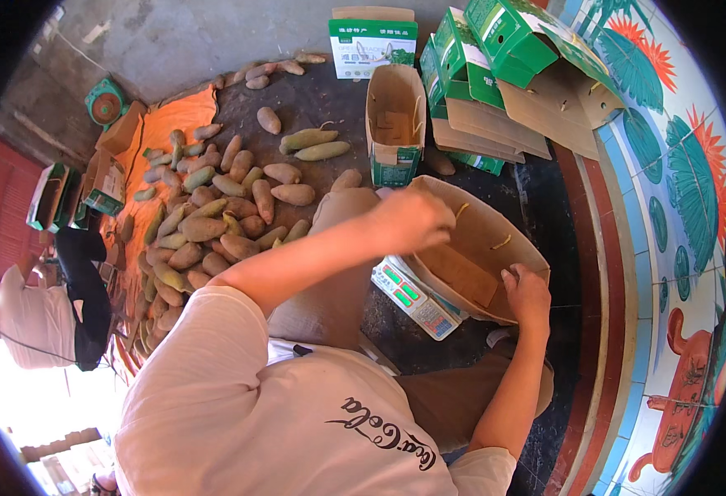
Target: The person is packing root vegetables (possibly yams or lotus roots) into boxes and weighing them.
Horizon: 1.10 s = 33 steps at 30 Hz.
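Note:
An open cardboard carton (466, 279) with brown inner walls and yellow cord loops stands on a white digital scale (417, 306) with lit green displays. My left hand (413, 221) is closed over the carton's left rim. Its curled fingers hide whatever they may be holding. On the right side, my right hand (528, 296) grips the carton's wall, thumb on the inner face. Part of the bare inside bottom shows between my hands. Beyond my left forearm lies a big heap of muddy green-and-brown radishes (206, 227).
Ahead stands another open carton (394, 124), with a white-and-green box (373, 48) behind it. Several green cartons (495, 66) are stacked at the far right. An orange sheet (164, 132) lies under part of the heap. Another person (40, 318) is at the left. A painted tiled wall (661, 207) borders the right.

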Each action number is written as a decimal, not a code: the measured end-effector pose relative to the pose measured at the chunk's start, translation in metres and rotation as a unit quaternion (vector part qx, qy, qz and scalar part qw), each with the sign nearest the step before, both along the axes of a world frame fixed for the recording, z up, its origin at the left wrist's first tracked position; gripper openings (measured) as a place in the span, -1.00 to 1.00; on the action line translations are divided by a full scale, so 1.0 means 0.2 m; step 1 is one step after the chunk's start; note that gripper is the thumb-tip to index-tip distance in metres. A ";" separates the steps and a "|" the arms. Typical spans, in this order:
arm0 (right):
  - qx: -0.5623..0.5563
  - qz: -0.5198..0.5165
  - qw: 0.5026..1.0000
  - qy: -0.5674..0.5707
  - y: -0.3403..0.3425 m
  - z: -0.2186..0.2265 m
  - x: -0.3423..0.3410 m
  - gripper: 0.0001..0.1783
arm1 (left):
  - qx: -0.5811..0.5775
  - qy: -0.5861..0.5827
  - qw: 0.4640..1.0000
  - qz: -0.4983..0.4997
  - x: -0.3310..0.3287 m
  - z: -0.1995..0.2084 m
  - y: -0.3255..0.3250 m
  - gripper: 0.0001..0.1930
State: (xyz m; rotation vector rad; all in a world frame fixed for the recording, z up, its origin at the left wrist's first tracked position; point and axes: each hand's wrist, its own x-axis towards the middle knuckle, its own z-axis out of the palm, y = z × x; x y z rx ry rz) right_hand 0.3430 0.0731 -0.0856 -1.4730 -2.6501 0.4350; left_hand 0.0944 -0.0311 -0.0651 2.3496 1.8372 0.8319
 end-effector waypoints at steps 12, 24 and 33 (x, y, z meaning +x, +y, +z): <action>-0.144 0.123 0.981 0.026 -0.08 -0.08 -0.03 -0.66 | -0.021 -0.204 0.916 0.345 -0.71 -0.47 -0.40 -0.84; -0.205 0.157 0.961 -0.094 -0.11 -0.21 -0.13 -0.63 | -0.511 -0.115 0.779 0.343 -0.65 -1.38 -0.81 -0.53; -0.202 0.157 0.956 -0.147 -0.15 -0.28 -0.20 -0.67 | -0.517 -0.061 0.774 0.360 -0.55 -1.55 -0.76 -0.34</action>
